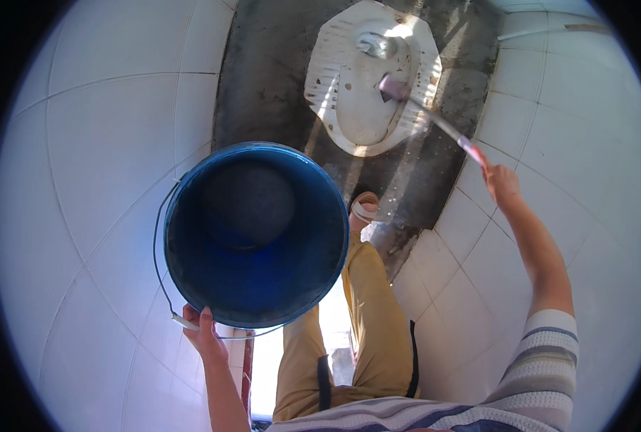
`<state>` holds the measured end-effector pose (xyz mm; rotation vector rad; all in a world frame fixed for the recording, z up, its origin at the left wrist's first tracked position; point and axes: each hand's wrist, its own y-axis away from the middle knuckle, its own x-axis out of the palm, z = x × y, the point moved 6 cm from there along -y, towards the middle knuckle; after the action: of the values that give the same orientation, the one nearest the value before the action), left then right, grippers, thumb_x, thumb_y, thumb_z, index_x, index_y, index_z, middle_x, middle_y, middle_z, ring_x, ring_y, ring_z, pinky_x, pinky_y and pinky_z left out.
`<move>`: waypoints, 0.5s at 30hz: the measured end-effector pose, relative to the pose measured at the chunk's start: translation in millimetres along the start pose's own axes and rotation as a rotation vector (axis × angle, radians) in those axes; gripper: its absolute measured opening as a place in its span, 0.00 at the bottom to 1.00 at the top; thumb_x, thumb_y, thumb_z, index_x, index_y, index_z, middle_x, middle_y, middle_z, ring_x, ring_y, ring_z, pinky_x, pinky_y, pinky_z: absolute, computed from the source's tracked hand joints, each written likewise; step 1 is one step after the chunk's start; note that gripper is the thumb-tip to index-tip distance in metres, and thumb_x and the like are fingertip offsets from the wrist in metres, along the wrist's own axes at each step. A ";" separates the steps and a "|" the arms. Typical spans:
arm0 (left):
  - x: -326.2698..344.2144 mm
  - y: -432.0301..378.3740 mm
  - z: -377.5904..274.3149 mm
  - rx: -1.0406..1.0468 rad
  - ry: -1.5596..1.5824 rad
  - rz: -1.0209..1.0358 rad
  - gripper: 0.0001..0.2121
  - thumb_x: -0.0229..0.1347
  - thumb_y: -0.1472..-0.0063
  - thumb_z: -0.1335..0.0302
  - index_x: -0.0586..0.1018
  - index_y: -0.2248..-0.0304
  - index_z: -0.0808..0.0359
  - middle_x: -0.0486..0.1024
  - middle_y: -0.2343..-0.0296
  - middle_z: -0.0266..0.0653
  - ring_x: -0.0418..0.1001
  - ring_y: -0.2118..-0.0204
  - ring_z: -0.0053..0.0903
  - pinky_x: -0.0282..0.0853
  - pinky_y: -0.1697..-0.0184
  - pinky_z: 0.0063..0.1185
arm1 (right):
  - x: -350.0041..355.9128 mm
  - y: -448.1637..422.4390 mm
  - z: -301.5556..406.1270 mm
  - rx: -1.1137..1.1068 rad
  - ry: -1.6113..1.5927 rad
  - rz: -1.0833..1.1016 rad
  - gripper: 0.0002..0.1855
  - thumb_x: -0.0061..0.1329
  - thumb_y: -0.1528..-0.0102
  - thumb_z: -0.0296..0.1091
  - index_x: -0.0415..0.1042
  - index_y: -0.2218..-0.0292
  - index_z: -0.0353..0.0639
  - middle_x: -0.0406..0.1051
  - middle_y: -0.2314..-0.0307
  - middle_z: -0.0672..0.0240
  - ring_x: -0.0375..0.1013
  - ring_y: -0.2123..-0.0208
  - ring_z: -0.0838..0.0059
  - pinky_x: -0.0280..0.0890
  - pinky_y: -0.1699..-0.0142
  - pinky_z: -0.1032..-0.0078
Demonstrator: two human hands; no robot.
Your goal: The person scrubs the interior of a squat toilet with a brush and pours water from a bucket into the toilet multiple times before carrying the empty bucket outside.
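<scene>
With its fingers at the near rim, my left hand (207, 332) holds a large blue plastic bucket (255, 302) by the rim and the grip of its wire handle. Dark shade fills much of the bucket, and what lies at its bottom is hard to tell. My right hand (500, 182) is closed on the pink end of a long-handled toilet brush (445, 125). The brush's pinkish, blurred head is over the right inner side of the bowl of a white ceramic squat toilet (361, 116); whether it touches cannot be told. Brownish spots mark the toilet.
White tiled walls (115, 119) stand close on both sides. The dark floor (266, 81) around the toilet has wet spots and strips of sunlight. A pale pipe (531, 32) runs along the upper right wall. My sandalled foot (364, 208) is just behind the toilet's near end.
</scene>
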<state>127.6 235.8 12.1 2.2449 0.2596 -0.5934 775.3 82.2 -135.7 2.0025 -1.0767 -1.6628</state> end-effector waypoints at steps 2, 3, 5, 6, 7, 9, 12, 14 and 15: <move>3.3 0.6 0.2 0.041 -0.008 0.007 0.17 0.58 0.51 0.61 0.69 0.67 0.61 0.73 0.73 0.33 0.70 0.68 0.20 0.64 0.59 0.19 | -7.2 -9.5 -7.7 0.035 0.002 -0.097 0.33 0.36 0.43 0.38 0.35 0.42 0.72 0.69 0.84 0.56 0.70 0.82 0.53 0.66 0.76 0.58; -2.0 0.3 3.6 0.031 -0.019 0.009 0.17 0.58 0.51 0.61 0.69 0.67 0.61 0.73 0.73 0.33 0.70 0.68 0.20 0.64 0.59 0.19 | 5.3 -1.1 4.7 0.042 -0.047 -0.022 0.33 0.36 0.43 0.38 0.34 0.42 0.72 0.69 0.84 0.56 0.70 0.81 0.53 0.66 0.76 0.58; -10.4 1.2 3.9 0.039 -0.038 -0.019 0.17 0.58 0.51 0.60 0.69 0.67 0.61 0.73 0.73 0.33 0.71 0.68 0.21 0.65 0.59 0.20 | 27.0 27.4 31.8 0.050 -0.084 0.143 0.34 0.37 0.43 0.39 0.33 0.42 0.72 0.69 0.83 0.54 0.71 0.81 0.52 0.66 0.75 0.57; -15.4 2.4 3.5 0.032 -0.034 -0.029 0.17 0.58 0.51 0.60 0.69 0.67 0.61 0.73 0.73 0.33 0.71 0.68 0.21 0.65 0.59 0.20 | 34.7 53.9 47.3 -0.057 -0.100 0.192 0.35 0.38 0.44 0.40 0.32 0.42 0.74 0.70 0.82 0.53 0.71 0.80 0.51 0.66 0.74 0.57; -17.8 1.4 4.5 0.018 -0.022 -0.011 0.16 0.57 0.50 0.63 0.69 0.66 0.62 0.73 0.70 0.35 0.70 0.64 0.23 0.64 0.56 0.20 | 31.2 70.5 58.9 -0.140 -0.060 0.253 0.35 0.38 0.44 0.40 0.33 0.42 0.72 0.70 0.82 0.54 0.71 0.80 0.53 0.67 0.75 0.58; -18.5 1.6 4.7 0.004 -0.005 0.013 0.14 0.55 0.49 0.66 0.69 0.65 0.63 0.73 0.67 0.36 0.70 0.61 0.25 0.63 0.53 0.20 | 30.0 47.8 36.9 -0.148 0.018 0.124 0.35 0.38 0.44 0.39 0.34 0.42 0.68 0.70 0.83 0.55 0.71 0.81 0.55 0.66 0.76 0.59; -7.7 -0.1 6.0 -0.025 0.005 0.041 0.14 0.55 0.49 0.66 0.69 0.64 0.63 0.73 0.67 0.37 0.70 0.61 0.26 0.63 0.53 0.20 | -12.4 -19.0 -0.1 -0.033 0.059 0.019 0.34 0.38 0.44 0.39 0.36 0.42 0.65 0.69 0.84 0.57 0.70 0.82 0.57 0.65 0.78 0.60; -0.9 -0.6 0.9 0.030 0.006 0.007 0.18 0.59 0.52 0.59 0.69 0.67 0.61 0.73 0.73 0.33 0.71 0.67 0.22 0.66 0.58 0.20 | -30.1 -32.8 9.6 0.106 -0.010 -0.063 0.31 0.37 0.43 0.40 0.39 0.42 0.68 0.70 0.83 0.57 0.71 0.81 0.57 0.65 0.76 0.60; -0.4 -1.1 2.3 0.026 0.004 0.010 0.18 0.59 0.52 0.59 0.69 0.67 0.61 0.73 0.73 0.33 0.71 0.67 0.22 0.66 0.58 0.20 | -6.0 -17.5 24.3 0.075 -0.081 -0.036 0.32 0.37 0.44 0.40 0.38 0.42 0.66 0.70 0.83 0.57 0.71 0.81 0.56 0.66 0.76 0.60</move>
<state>126.1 234.9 10.3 2.2713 0.2431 -0.5903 758.2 103.3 -149.7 2.0272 -1.1535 -1.7600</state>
